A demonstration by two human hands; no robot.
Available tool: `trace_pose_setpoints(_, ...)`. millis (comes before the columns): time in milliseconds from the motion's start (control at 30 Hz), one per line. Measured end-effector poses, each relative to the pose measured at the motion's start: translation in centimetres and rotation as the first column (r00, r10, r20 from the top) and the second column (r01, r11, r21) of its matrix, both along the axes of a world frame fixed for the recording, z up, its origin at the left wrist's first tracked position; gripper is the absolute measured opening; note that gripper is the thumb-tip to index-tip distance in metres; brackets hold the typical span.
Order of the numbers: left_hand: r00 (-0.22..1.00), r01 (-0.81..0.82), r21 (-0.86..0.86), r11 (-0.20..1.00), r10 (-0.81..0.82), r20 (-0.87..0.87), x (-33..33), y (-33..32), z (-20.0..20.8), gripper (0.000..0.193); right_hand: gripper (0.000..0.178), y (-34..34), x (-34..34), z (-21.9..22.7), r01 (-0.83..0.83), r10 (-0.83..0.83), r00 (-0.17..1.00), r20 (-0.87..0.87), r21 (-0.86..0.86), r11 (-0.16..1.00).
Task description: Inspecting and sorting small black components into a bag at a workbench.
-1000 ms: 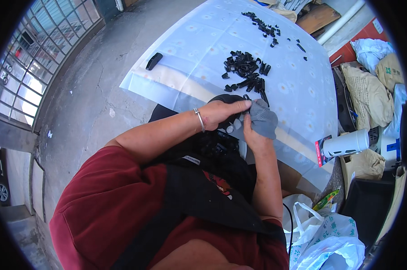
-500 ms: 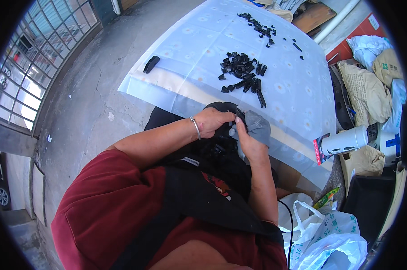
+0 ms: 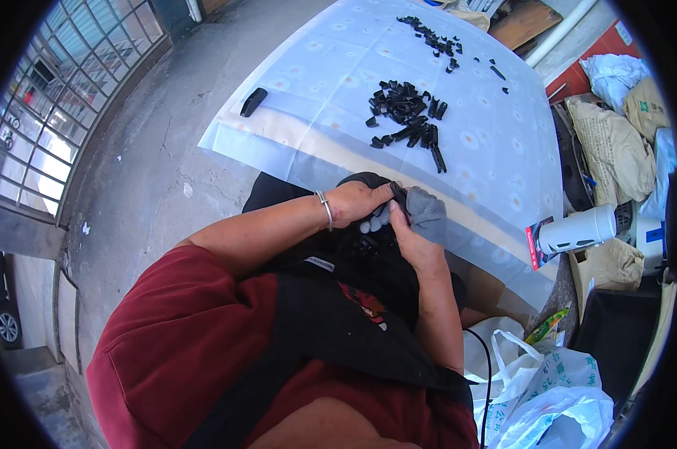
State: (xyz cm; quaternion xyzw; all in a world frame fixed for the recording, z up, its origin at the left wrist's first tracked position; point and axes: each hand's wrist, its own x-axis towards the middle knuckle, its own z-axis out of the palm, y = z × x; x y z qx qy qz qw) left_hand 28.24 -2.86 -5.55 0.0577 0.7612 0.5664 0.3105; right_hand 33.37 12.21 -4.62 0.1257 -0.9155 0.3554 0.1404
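Above my lap, at the table's near edge, my two hands meet around a small black plastic piece [image 3: 400, 194]. My left hand [image 3: 355, 202], with a silver bangle at the wrist, pinches it from the left. From the right, my right hand [image 3: 421, 221] grips the same piece; grey glove fabric covers several of its fingers, while the thumb is bare. Fingers hide much of the piece. More black parts [image 3: 368, 243] lie dimly in my dark lap. Beyond my hands, a pile of black plastic pieces [image 3: 404, 108] rests on the table.
A pale flowered cover lies over the table [image 3: 316, 82]. Farther back is a scattered row of black bits [image 3: 437, 37]; a larger black block [image 3: 254, 102] sits at the left. A white cylinder [image 3: 578, 232], sacks [image 3: 611, 150] and plastic bags [image 3: 552, 389] crowd the right side.
Both hands stay on the black piece, which now stands slightly higher between them. The fingers have shifted a little, and the whole view has moved slightly.
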Motion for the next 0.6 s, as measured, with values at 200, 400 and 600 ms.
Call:
trace_pose_setpoints(200,0.872,0.077,0.142,0.987,0.002,-0.489,-0.1,-0.9,0.7,0.045,0.021,0.8,1.0,0.5,0.046,-0.027,0.960,-0.279,0.064,0.997)
trace_pose_setpoints(400,0.885,0.053,0.076,0.996,-0.012,-0.466,0.3,-0.7,1.7,0.044,0.016,0.4,2.0,1.6,0.105,0.044,0.945,-0.323,0.429,0.897)
trace_pose_setpoints(600,0.710,0.104,0.161,0.981,0.041,-0.703,0.1,-0.4,0.9,0.034,0.014,-0.6,1.9,1.9,0.119,0.047,0.932,-0.360,0.424,0.898)
